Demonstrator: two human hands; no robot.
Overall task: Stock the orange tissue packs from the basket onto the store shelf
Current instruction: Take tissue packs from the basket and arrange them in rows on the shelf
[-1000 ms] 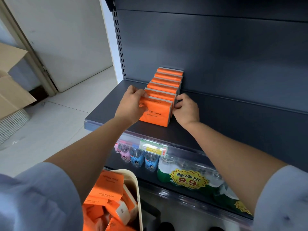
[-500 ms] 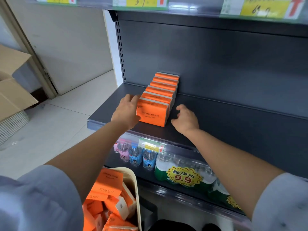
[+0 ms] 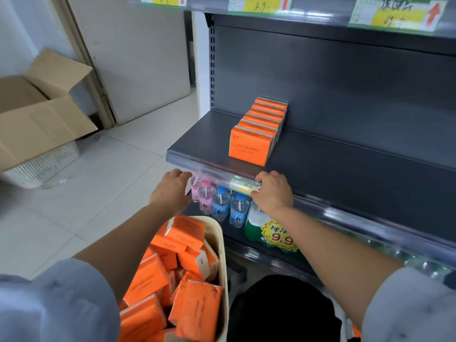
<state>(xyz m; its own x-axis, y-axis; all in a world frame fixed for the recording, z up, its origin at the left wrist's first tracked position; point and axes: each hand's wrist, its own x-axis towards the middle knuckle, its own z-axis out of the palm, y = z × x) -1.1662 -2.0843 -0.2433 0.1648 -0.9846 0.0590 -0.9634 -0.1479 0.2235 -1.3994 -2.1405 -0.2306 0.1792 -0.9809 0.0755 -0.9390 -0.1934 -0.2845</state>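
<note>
- The left hand (image 3: 171, 191) hangs empty, fingers loosely curled, just below the front lip of the shelf (image 3: 345, 166).
- The right hand (image 3: 272, 191) is also empty, its fingers bent over the shelf's front rail, by a price label (image 3: 244, 185).
- Above and between the hands, a row of orange tissue packs (image 3: 256, 134) stands upright on the dark grey shelf, running back toward the rear panel.
- Below the hands, between the forearms, a cream basket (image 3: 220, 245) holds more orange packs (image 3: 187, 275) in a loose heap.
- Behind the hands, on the lower tier, stand small pink and blue bottles (image 3: 222, 206) and a green pack tagged 9.9.
- Left of the left hand lies pale tiled floor (image 3: 74, 213), with an open cardboard box (image 3: 37, 119) on a white crate by the wall.
</note>
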